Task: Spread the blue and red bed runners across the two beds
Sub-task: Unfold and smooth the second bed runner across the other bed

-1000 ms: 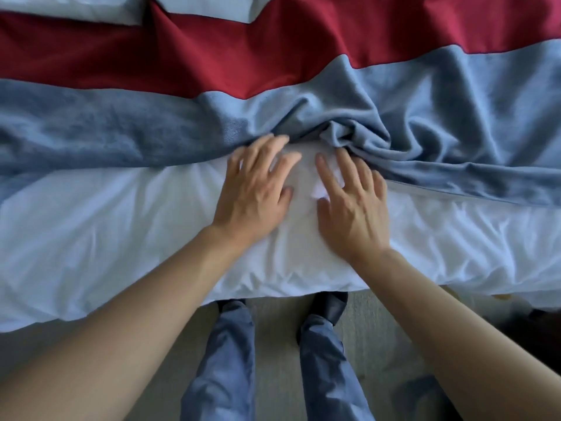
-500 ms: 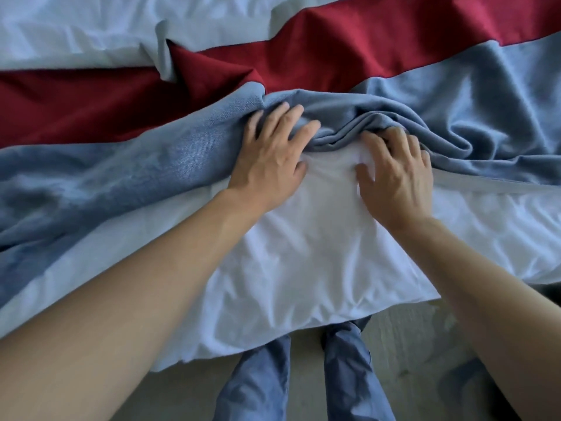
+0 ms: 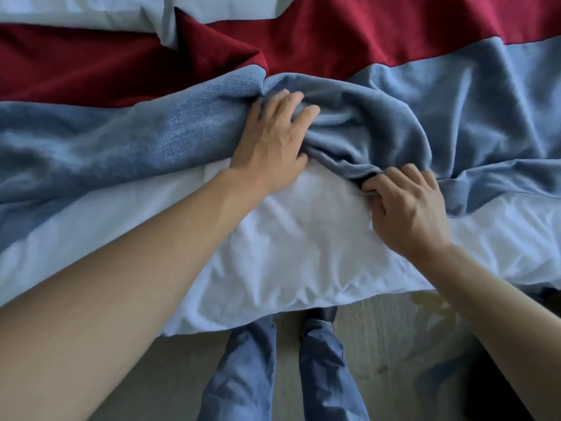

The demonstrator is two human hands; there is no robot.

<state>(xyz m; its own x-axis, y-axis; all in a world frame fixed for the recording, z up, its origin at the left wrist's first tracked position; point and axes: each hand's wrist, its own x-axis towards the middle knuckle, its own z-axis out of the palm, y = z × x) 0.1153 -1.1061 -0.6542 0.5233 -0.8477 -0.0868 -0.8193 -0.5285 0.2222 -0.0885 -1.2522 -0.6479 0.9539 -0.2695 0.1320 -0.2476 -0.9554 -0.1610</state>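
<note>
The blue runner [image 3: 127,141] crosses the white bedding [image 3: 303,244] from left to right and is bunched into thick folds at the middle. Beyond it lies the red runner [image 3: 349,38], creased at the same spot. My left hand [image 3: 273,144] presses on the bunched blue folds with its fingers curled into the cloth. My right hand [image 3: 406,208] pinches the near edge of the blue runner between thumb and fingers. The fingertips of both hands are partly buried in the fabric.
White pillows or sheets [image 3: 91,10] show past the red runner at the top left. The bed's near edge hangs over a grey floor [image 3: 394,344], where my legs in blue trousers [image 3: 243,375] stand close to the bed.
My left hand has pushed farther into the blue folds and curled. My right hand has drawn back toward me and closed on the blue runner's near edge.
</note>
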